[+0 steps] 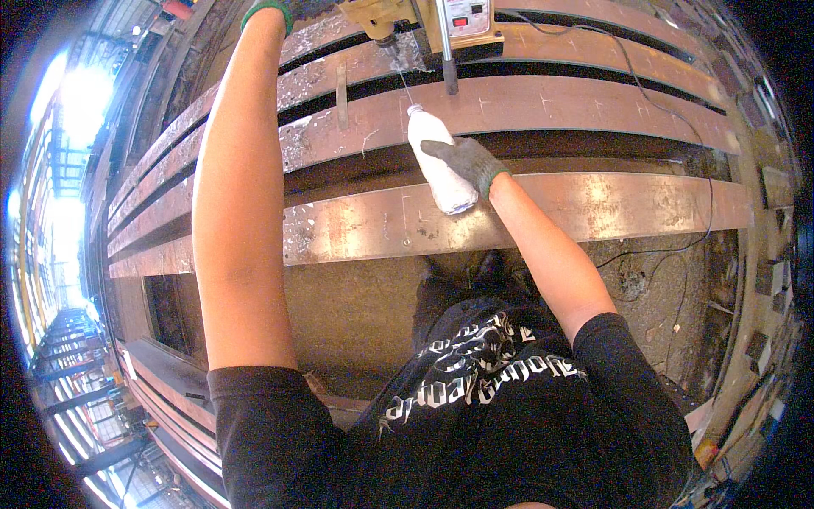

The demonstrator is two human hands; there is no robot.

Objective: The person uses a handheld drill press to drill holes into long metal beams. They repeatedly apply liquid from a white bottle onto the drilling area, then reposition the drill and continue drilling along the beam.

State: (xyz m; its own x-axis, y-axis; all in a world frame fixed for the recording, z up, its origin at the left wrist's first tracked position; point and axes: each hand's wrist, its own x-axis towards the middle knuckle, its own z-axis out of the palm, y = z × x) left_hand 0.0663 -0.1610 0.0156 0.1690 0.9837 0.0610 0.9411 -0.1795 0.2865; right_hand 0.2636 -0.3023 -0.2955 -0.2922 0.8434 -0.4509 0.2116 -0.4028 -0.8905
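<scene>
My right hand [466, 161], in a dark grey glove with a green cuff, is wrapped round a white squeeze bottle [438, 180]. The bottle tilts with its tip toward the drill bit. A thin pale line, a spout or a jet of liquid, runs from its tip to the bit of a yellow drilling machine [371, 15]. That machine stands on a rust-brown steel beam [509, 106], with metal shavings around the bit. Gloved as well, my left hand [270, 8] reaches past the machine's left side at the upper edge. Its fingers are cut off from view.
Several long steel beams lie side by side with dark gaps between; the nearest beam [365, 227] is shiny in places. A black cable [627, 64] trails from the machine down the right side. Scattered shavings [297, 140] lie on the left part. More beams [165, 403] are at lower left.
</scene>
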